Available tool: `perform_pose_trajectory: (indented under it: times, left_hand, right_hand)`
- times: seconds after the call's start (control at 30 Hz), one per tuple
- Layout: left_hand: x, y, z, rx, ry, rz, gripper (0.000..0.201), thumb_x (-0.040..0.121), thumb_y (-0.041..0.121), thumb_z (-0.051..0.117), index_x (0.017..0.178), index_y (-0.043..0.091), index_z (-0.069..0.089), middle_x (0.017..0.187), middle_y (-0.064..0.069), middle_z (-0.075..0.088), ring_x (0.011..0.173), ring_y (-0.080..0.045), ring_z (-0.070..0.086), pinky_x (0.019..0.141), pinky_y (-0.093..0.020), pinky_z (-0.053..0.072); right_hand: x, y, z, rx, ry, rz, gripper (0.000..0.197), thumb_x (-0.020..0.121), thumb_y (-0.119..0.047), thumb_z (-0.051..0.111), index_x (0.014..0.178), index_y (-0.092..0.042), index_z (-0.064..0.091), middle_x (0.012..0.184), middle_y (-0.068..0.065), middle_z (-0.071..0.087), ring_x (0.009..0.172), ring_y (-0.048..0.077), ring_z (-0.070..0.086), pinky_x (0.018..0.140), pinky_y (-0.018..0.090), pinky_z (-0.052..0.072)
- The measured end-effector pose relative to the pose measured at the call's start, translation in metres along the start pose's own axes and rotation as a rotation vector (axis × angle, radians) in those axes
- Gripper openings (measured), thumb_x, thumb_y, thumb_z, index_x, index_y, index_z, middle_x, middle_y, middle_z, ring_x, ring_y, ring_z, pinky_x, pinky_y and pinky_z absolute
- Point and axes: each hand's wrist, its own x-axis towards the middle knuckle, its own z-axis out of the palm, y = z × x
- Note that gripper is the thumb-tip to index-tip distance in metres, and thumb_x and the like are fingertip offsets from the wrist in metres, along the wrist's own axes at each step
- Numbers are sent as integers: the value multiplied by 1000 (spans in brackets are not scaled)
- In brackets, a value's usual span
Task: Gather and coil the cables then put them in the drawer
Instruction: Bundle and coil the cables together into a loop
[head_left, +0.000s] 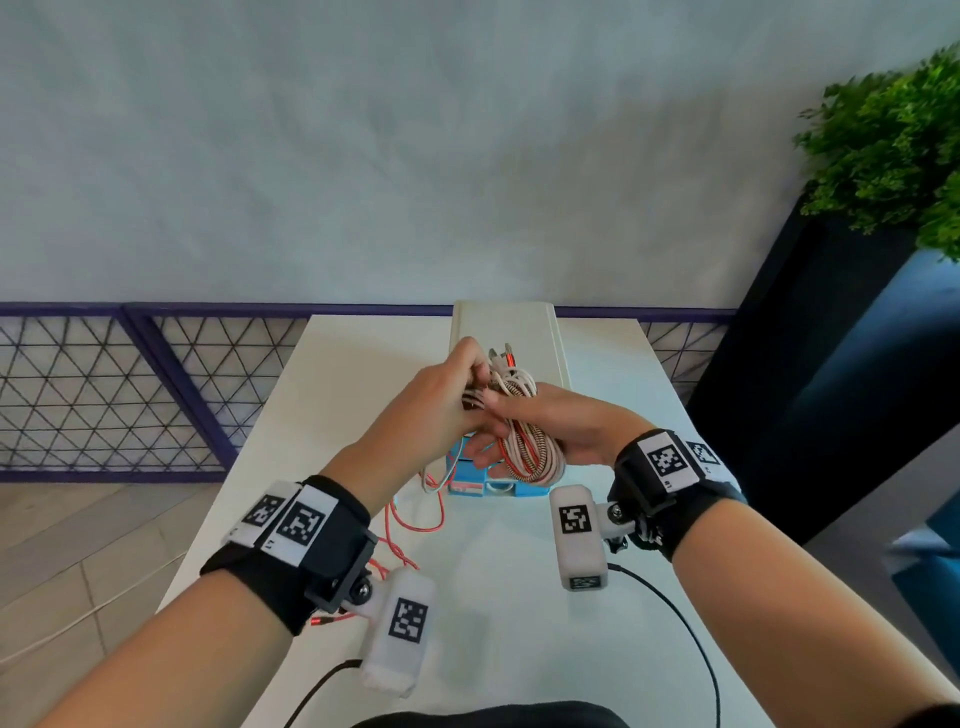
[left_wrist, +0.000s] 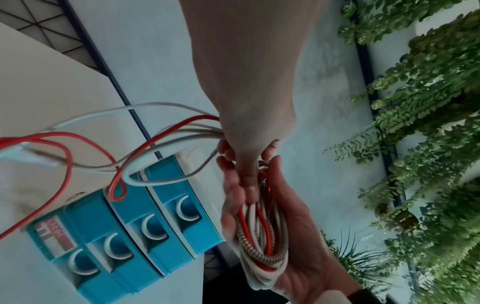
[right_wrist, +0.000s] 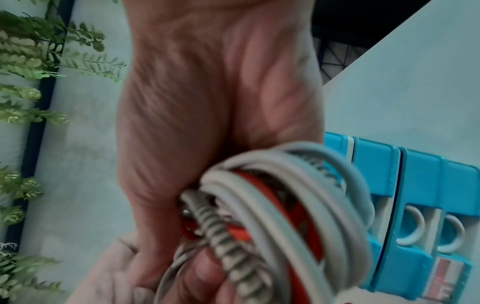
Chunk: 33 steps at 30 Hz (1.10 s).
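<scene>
A bundle of red, white and braided cables (head_left: 519, 421) (left_wrist: 259, 236) (right_wrist: 272, 205) is looped into a coil above the white table (head_left: 519, 623). My right hand (head_left: 550, 421) holds the coil across its palm, thumb over the strands. My left hand (head_left: 447, 389) pinches the loose strands at the coil's top. Their slack tails (head_left: 415, 519) (left_wrist: 116, 144) trail down onto the table by my left wrist. A blue drawer unit (head_left: 498, 486) (left_wrist: 124, 236) (right_wrist: 415, 205) with white curved handles stands just under my hands, its drawers closed.
A cream top (head_left: 506, 338) covers the drawer unit behind my hands. Purple mesh railing (head_left: 130, 389) runs past the table's far edge. A green plant (head_left: 893, 145) in a dark planter stands at the right. Black camera leads (head_left: 691, 634) cross the near table.
</scene>
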Motion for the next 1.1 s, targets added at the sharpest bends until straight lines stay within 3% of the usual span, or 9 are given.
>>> perform_pose_trajectory:
  times: [0.1,0.33,0.43,0.57,0.67,0.77,0.87,1.0,1.1]
  left_hand:
    - [0,1,-1,28,-25,-13,41,75,18,73,93,21,37,76,6,64,68,-18,62,64,-34,51]
    - [-1,-9,1,-311,-81,-210,34,75,11,76,94,15,48,74,-7,67,49,-14,60,51,-29,52]
    - [-4,-20,1,-331,-118,-214,32,80,15,73,102,13,50,70,-1,65,55,-13,63,59,-30,55]
    - [-6,-31,5,-139,-167,-152,17,92,23,58,94,7,61,71,-4,66,65,-17,66,71,-39,54]
    - [-5,-26,7,-345,-185,-250,29,97,24,48,88,-1,60,64,-2,60,53,-13,60,60,-29,51]
    - [-8,-20,6,-657,-288,-439,33,95,37,48,86,8,62,64,-1,57,55,-12,58,58,-23,51]
    - [-11,-21,1,-842,-452,-524,42,91,48,41,80,10,57,64,-1,56,65,-16,61,69,-24,52]
    - [-18,-25,3,-974,-468,-464,35,97,35,34,84,10,55,75,-3,65,87,-19,68,88,-26,52]
    - [-21,-26,4,-958,-473,-469,31,92,36,42,83,12,58,74,-5,67,78,-18,68,92,-34,51]
  right_hand:
    - [3,5,-3,-93,42,-6,30,96,-24,56,71,-6,58,72,9,66,62,18,65,67,35,57]
    - [4,6,-5,-156,151,-9,26,93,-31,60,89,-6,57,59,2,47,48,12,46,51,26,47]
    - [1,7,-11,-87,246,-40,24,93,-25,61,73,-12,62,58,1,42,47,12,42,52,27,43]
    - [0,7,-17,-63,317,-76,25,95,-23,59,72,-13,61,56,1,43,47,13,44,52,27,45]
    - [1,8,-16,-51,334,-96,22,95,-22,58,76,-10,60,56,0,44,46,12,46,51,26,46]
    - [2,8,-15,-69,350,-121,22,95,-22,58,76,-11,53,58,1,47,48,12,47,53,26,48]
    - [1,6,-16,-62,384,-169,23,95,-22,58,75,-10,55,61,3,46,51,13,47,57,29,49]
    - [0,6,-17,-45,404,-219,21,96,-20,56,77,-11,56,62,3,45,53,15,46,58,31,49]
    - [3,8,-18,-65,461,-235,24,96,-21,56,75,-12,51,61,3,46,52,15,46,55,29,49]
